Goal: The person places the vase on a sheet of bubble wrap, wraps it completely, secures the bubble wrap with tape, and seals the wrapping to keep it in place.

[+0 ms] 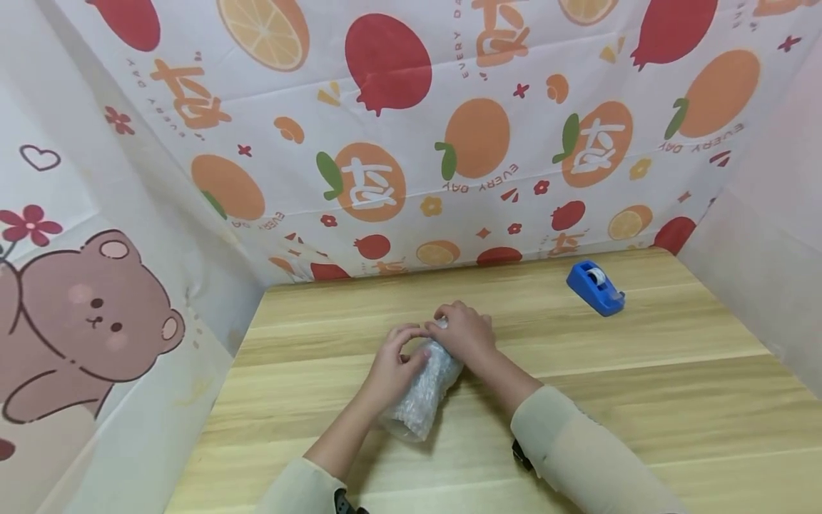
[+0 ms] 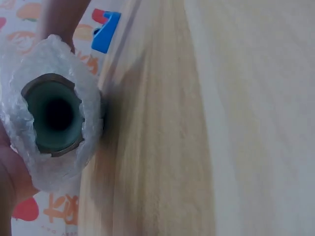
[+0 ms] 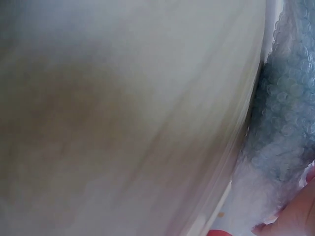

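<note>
A cylinder in clear bubble wrap (image 1: 427, 389) lies slantwise on the wooden table, its near end facing me. The left wrist view looks into that end of the bubble wrap (image 2: 54, 169), where a round, dark greenish hollow (image 2: 44, 128) shows. My left hand (image 1: 396, 365) grips the wrap from the left side, thumb and fingers curved over it. At the far end my right hand (image 1: 467, 334) holds the wrap, its fingers bent over the tip. Bubbles of the wrap (image 3: 285, 108) fill the right side of the right wrist view, with fingertips (image 3: 293, 211) below. The wrapped object's kind is hidden.
A blue tape dispenser (image 1: 596, 288) with a roll of clear tape stands at the back right of the table (image 1: 642, 400). Fruit-printed cloth (image 1: 475, 135) hangs along the back edge, and a bear-printed cloth (image 1: 96, 314) hangs at the left.
</note>
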`<action>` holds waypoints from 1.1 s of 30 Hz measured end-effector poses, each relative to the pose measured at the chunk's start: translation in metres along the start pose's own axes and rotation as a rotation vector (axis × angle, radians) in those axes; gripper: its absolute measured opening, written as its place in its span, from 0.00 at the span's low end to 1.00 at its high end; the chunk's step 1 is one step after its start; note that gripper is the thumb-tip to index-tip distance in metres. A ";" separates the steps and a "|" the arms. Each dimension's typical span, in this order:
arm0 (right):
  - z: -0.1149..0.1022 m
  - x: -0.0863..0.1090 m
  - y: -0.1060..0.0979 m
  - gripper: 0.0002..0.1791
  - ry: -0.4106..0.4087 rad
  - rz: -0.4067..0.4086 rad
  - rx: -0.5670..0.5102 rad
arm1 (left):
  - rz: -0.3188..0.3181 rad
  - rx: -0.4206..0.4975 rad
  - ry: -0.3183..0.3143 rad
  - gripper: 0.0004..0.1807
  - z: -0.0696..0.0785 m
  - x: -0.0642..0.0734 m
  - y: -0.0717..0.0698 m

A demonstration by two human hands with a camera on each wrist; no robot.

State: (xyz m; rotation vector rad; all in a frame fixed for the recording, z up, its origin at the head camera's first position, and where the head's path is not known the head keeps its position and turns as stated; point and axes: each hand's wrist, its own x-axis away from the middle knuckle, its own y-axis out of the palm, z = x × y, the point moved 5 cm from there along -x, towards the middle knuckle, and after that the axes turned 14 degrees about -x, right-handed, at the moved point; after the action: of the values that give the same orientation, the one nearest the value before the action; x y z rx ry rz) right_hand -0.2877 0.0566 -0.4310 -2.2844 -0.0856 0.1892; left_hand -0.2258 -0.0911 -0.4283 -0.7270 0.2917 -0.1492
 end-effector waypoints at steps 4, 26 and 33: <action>0.004 0.001 0.001 0.26 0.003 -0.009 -0.024 | -0.105 0.053 -0.021 0.18 -0.006 -0.002 0.010; 0.037 -0.008 -0.017 0.31 0.056 0.007 -0.051 | -0.235 -0.494 0.163 0.42 0.006 -0.017 0.023; 0.084 -0.020 -0.067 0.33 0.073 -0.021 -0.237 | -0.229 -0.455 0.098 0.41 -0.002 -0.016 0.018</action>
State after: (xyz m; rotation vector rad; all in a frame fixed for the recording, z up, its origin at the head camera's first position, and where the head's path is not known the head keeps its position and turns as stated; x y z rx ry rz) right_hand -0.3216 0.1608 -0.4328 -2.5231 -0.0988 0.0874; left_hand -0.2416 -0.0758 -0.4384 -1.2073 0.3394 -0.3431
